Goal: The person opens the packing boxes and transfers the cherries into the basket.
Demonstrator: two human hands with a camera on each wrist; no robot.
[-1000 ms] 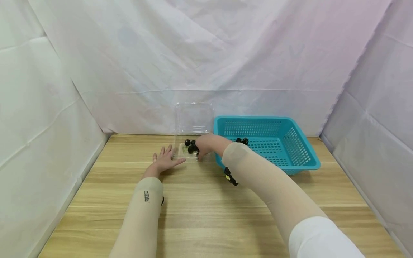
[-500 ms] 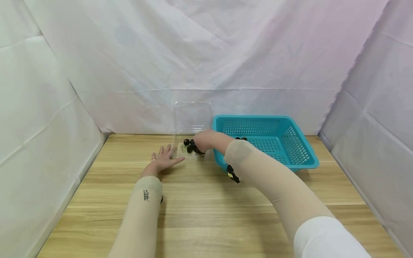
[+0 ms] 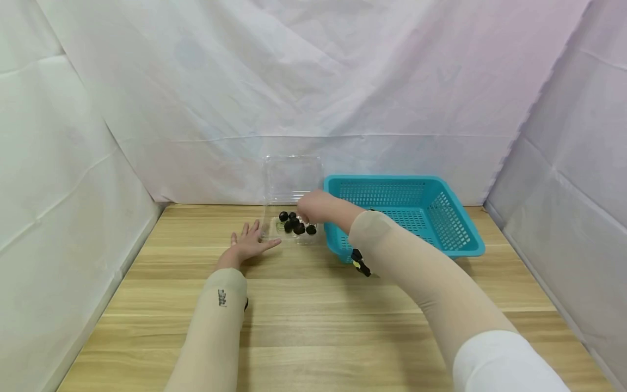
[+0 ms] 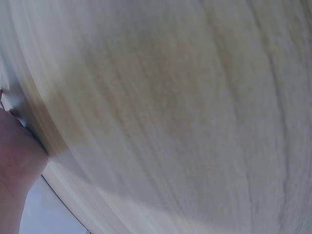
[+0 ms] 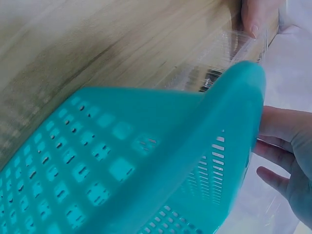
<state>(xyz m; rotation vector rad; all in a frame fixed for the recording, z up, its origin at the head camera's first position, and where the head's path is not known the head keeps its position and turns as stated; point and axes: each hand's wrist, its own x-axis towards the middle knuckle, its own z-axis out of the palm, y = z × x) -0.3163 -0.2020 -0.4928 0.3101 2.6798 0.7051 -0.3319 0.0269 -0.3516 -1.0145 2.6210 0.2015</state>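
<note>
Part done, maybe: dark balls [image 3: 298, 228] left in clear box [image 3: 281, 197] by right hand [image 3: 315, 207], can't tell grip; dark bit [image 3: 372, 209] in basket [image 3: 387, 194] beside. My left hand [image 3: 248, 246]: fingers apart.

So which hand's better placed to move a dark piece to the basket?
Probably the right hand: it's near both the dark pieces and the blue basket. The left hand lies across the clear container from the basket.

Tabletop [image 3: 303, 310]: wood-grain, light brown, darker streaks. White back sheet [image 3: 294, 81] hangs creased behind; pale left sheet [image 3: 54, 163] and right sheet [image 3: 573, 158] flank it. Light diffuse, pinkish upper right.
</note>
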